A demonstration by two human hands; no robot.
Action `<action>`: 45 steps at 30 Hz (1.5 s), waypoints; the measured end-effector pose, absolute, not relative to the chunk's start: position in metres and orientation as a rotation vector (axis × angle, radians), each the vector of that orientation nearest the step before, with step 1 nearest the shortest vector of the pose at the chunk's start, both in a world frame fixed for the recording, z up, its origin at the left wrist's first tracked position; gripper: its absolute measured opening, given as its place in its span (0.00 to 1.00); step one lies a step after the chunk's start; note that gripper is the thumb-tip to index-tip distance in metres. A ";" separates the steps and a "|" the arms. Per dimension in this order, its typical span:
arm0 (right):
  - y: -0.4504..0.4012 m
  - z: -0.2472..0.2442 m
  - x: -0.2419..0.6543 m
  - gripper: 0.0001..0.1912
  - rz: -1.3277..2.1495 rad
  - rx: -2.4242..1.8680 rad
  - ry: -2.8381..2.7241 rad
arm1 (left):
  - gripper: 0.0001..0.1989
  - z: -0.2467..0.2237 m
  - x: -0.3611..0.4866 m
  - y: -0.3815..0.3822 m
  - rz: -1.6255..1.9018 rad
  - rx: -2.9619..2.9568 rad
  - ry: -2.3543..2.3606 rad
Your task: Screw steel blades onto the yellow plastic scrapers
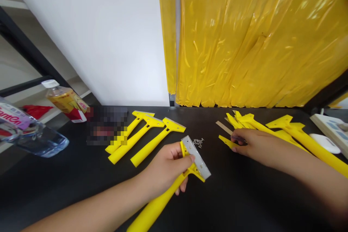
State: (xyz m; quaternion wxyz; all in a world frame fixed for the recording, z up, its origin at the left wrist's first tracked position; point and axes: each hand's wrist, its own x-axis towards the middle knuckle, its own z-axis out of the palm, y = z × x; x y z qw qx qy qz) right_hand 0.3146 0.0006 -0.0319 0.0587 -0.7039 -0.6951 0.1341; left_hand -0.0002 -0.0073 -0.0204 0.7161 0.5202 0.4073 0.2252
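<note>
My left hand grips a yellow scraper just below its head, the thumb pressed on the metal blade that lies across it. The scraper's handle points toward me. On the right, my right hand has thumb and fingers closed on the end of a small flat yellow plastic piece. Beside those fingers is a thin tan strip. Several small screws lie just beyond the held blade. Three yellow scrapers with blades rest left of centre.
Yellow plastic parts and yellow handles are heaped at the right on the black table. Behind them stand a white case and a power strip. Two bottles are at the left; yellow plastic film hangs behind.
</note>
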 end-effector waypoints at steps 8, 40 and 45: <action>0.002 -0.025 0.310 0.09 0.617 -2.161 -2.169 | 0.10 -0.025 -0.001 -0.007 0.489 1.154 0.898; 0.000 -0.019 0.280 0.12 0.215 -2.256 -2.075 | 0.11 -0.022 0.000 -0.006 0.460 1.164 0.928; 0.003 -0.025 0.272 0.10 -0.020 -2.234 -2.082 | 0.12 -0.023 0.000 -0.005 0.455 1.164 0.936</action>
